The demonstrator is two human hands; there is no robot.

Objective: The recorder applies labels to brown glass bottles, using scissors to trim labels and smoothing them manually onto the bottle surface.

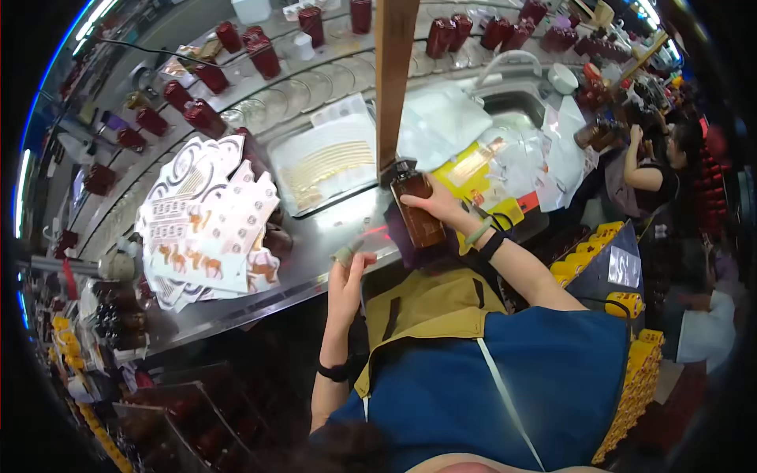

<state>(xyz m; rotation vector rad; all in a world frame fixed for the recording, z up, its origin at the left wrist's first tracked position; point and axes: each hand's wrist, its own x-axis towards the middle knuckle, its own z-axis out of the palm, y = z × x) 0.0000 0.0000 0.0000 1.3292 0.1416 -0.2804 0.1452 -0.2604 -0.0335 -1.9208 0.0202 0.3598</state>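
My right hand (441,206) is closed around a dark amber-brown glass bottle (419,221) with angular shoulders, held tilted at the counter's front edge. Its thumb lies across the bottle's face. Purple cloth (400,236) shows beside and under the bottle. To the left, my left hand (347,288) is raised in front of the counter edge with thumb and fingers pointing up and apart. Pale green covers, like finger cots, sit on its fingertips. No bottle is in that hand. Nearest it is the metal counter (315,251).
Printed decal sheets (206,221) are stacked at left. A shallow tray (327,162) holds a sheet with gold strips. A wooden post (394,75) rises behind the bottle. Scissors (498,221) lie on a yellow sheet by a sink (512,110). Dark red bottles (262,57) line a conveyor; a co-worker (650,169) is at right.
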